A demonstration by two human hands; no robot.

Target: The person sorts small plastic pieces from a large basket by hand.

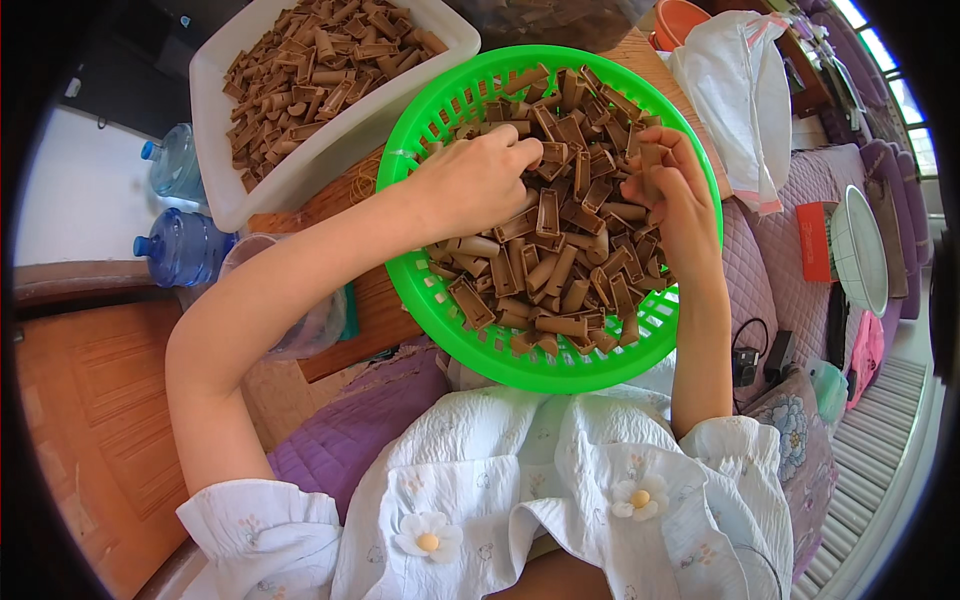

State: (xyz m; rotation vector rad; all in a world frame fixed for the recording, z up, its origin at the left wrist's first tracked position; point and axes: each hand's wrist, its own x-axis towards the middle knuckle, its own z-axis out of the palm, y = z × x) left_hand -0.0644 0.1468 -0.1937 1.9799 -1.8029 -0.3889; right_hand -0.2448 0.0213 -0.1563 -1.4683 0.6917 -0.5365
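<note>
A bright green plastic basket (pixel 405 240) with slotted walls holds a heap of small brown half-round plastic pieces (pixel 560 265), some showing a hollow side. My left hand (pixel 478 182) is over the left part of the heap, its fingers curled in and closed. Its fingertips are mostly hidden, and a brown piece lies right beside them; what they hold I cannot make out. At the basket's right side my right hand (pixel 675 190) is closed, with a brown piece (pixel 651 168) pinched upright between thumb and fingers.
Behind on the left, a white tub (pixel 215 150) is filled with similar brown pieces. A wooden table (pixel 385 310) supports the basket. A white sack (pixel 740 90) stands at the right, near an orange bucket (pixel 680 22). Blue water jugs (pixel 185 245) stand far left.
</note>
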